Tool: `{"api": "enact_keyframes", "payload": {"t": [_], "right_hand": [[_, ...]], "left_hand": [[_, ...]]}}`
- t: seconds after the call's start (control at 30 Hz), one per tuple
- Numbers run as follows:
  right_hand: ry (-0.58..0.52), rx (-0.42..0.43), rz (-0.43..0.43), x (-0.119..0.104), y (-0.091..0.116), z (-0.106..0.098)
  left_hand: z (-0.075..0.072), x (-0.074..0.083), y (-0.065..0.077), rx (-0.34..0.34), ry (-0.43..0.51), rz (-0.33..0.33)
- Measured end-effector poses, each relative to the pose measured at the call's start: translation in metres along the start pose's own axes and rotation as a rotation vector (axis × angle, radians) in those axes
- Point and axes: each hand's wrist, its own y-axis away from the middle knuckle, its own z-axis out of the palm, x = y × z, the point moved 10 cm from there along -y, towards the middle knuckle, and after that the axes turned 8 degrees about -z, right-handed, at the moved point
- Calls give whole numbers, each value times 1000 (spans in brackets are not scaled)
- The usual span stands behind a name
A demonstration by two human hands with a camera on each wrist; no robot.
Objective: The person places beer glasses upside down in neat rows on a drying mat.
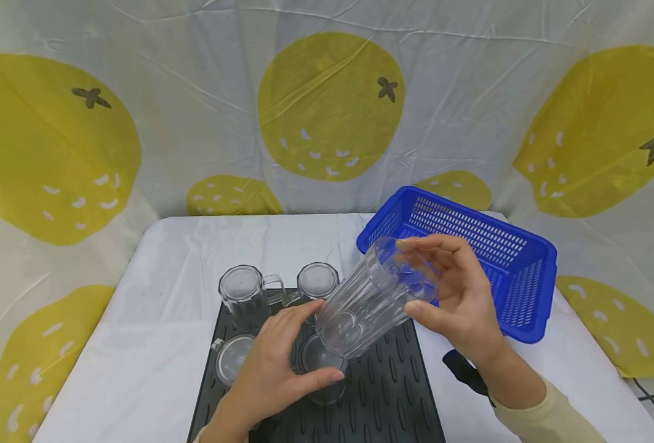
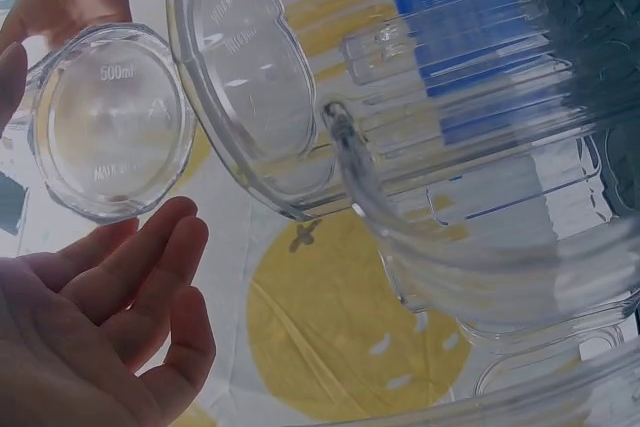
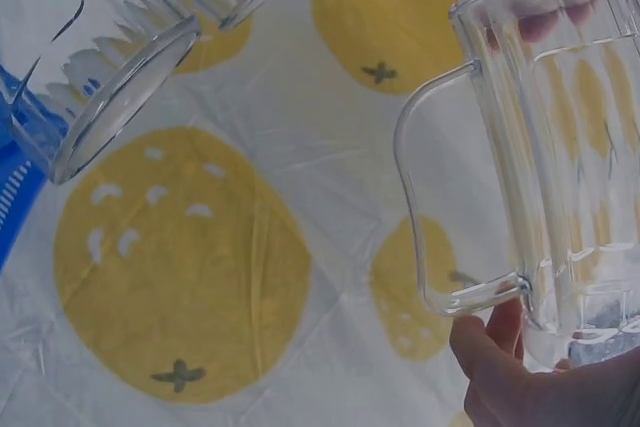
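Note:
A clear glass mug (image 1: 354,307) hangs tilted above the mat, its base pointing down and left. My right hand (image 1: 462,295) grips it near the rim, thumb on one side and fingers on the other. Close to the base is my left hand (image 1: 274,363), with thumb and fingers spread apart. In the left wrist view, the base of that glass mug (image 2: 115,122) bears "500ml" lettering, just beyond the left fingertips (image 2: 185,212). The right wrist view shows its handle (image 3: 405,177). Several similar mugs (image 1: 240,286) stand on the black ribbed mat (image 1: 382,394), seemingly upside down.
A blue perforated basket (image 1: 526,301) sits at the back right of the white-covered table (image 1: 160,307). Behind the table hangs a white curtain (image 1: 194,92) with yellow fruit prints. A black strap (image 1: 465,372) is by the right wrist.

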Motion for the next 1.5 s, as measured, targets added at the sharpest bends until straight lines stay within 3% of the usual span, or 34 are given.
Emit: {"api": "enact_keyframes", "payload": {"t": [0.27, 0.47, 0.63, 0.77, 0.87, 1.0, 1.3, 1.5], "right_hand": [[-93, 25, 39, 5, 10, 2], [-139, 20, 58, 11, 19, -4], [-134, -20, 143, 20, 33, -11], [-9, -119, 260, 31, 52, -15], [92, -238, 338, 39, 69, -15], [156, -366, 425, 54, 94, -12], [129, -522, 531, 82, 140, 2], [179, -512, 597, 92, 155, 2]], "left_hand": [[0, 0, 1, 21, 58, -14], [-11, 3, 4, 102, 163, 15], [-22, 6, 4, 158, 259, 62], [-31, 10, 4, 188, 311, 103], [-36, 15, 2, 207, 352, 141], [-39, 27, -5, 195, 380, 186], [-17, 60, -18, 104, 379, 290], [4, 75, -20, 82, 264, 333]]}}
